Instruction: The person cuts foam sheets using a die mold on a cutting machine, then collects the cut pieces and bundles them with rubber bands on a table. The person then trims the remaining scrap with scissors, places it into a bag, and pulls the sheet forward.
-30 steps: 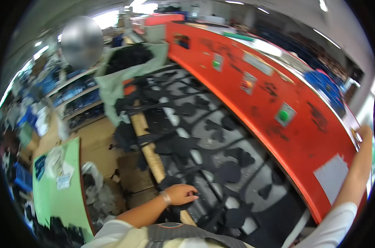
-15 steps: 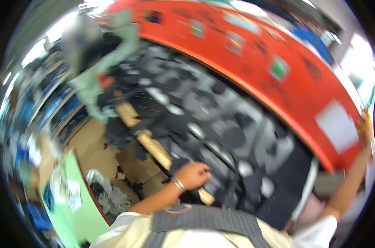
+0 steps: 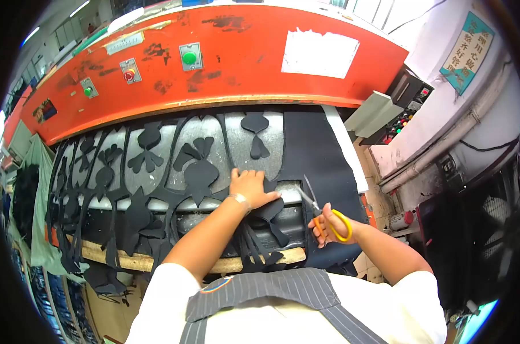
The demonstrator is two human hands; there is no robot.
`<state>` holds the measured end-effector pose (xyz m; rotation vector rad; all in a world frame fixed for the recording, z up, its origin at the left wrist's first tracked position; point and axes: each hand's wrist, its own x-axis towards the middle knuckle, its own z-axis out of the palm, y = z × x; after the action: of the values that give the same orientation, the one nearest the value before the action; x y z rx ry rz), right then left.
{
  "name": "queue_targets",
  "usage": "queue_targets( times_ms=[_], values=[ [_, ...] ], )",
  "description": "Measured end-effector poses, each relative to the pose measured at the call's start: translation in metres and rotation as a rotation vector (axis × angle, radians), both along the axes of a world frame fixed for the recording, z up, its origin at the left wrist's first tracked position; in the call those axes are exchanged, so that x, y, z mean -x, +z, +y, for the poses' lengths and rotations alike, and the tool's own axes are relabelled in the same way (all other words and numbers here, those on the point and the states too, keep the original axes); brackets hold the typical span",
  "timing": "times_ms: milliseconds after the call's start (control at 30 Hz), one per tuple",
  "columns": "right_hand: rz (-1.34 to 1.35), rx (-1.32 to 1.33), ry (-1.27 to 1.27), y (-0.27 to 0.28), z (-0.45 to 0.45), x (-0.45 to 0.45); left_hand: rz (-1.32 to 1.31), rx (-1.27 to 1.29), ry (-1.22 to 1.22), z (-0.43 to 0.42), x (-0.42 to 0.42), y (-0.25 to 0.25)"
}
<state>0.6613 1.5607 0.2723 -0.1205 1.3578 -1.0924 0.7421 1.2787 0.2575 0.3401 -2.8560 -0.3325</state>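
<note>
Scissors (image 3: 315,206) with yellow loop handles sit in the person's right hand (image 3: 330,220), at about four o'clock from the left hand (image 3: 249,186); its fingers are curled round the handles, thumb up at the loops, and the blades are a little parted, pointing toward ten or eleven o'clock. Whether the tips touch the black sheet (image 3: 311,146) beneath them cannot be told. The left hand lies palm down on the cut part of that sheet, fingers stretched out toward twelve and thumb splayed toward three, pressing rather than visibly pinching anything. Uncut sheet spreads from one to three o'clock of the left hand, while the openwork web with its loose flower-like cut-out (image 3: 200,179) runs off toward nine, over a grey metal bed (image 3: 240,146) below the red machine beam (image 3: 242,74) at twelve. By its look, the sheet should be light, soft and limp, with little slip under a flat palm; the narrow bands of the web would likely stretch, twist or tear if pulled alone, as the strips (image 3: 254,243) drooping over the wooden bar (image 3: 231,265) at six o'clock suggest. Broad joints between bands, or the solid margin at two o'clock, seem the better places to grip. Scissors look light but rigid, best kept by the yellow loops, well clear of the blades.
</note>
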Motion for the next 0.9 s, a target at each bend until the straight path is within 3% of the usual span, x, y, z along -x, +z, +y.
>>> queue_targets(
  times_ms=[33, 67, 133, 433, 567, 633, 667, 767, 900],
  values=[
    [-0.068, -0.039, -0.001, -0.004, -0.005, -0.004, -0.339, 0.085, 0.064, 0.001, 0.011, 0.007],
    [-0.062, -0.02, -0.006, -0.005, -0.011, -0.005, -0.332, 0.105, 0.063, -0.002, 0.021, 0.018],
    [-0.06, -0.123, 0.102, -0.004, -0.025, -0.002, -0.764, -0.039, 0.005, -0.009, 0.036, 0.039],
    [0.065, -0.119, 0.203, -0.007, -0.107, 0.034, -0.671, -0.189, -0.041, -0.021, 0.036, 0.019],
    [0.284, -0.204, 0.254, 0.001, -0.112, 0.035, -0.698, -0.206, -0.043, -0.022, 0.031, 0.019],
    [0.443, -0.23, 0.276, -0.006, -0.099, 0.041, -0.511, -0.197, 0.012, -0.024, 0.028, 0.011],
    [0.46, -0.197, 0.232, -0.004, -0.092, 0.037, -0.639, -0.24, 0.049, -0.025, 0.031, 0.018],
    [0.475, -0.198, 0.293, 0.005, -0.071, 0.027, -0.603, -0.274, 0.023, -0.034, 0.033, 0.018],
    [0.246, -0.22, 0.316, 0.016, -0.072, 0.028, -0.623, -0.289, -0.075, -0.035, 0.028, 0.019]
  ],
)
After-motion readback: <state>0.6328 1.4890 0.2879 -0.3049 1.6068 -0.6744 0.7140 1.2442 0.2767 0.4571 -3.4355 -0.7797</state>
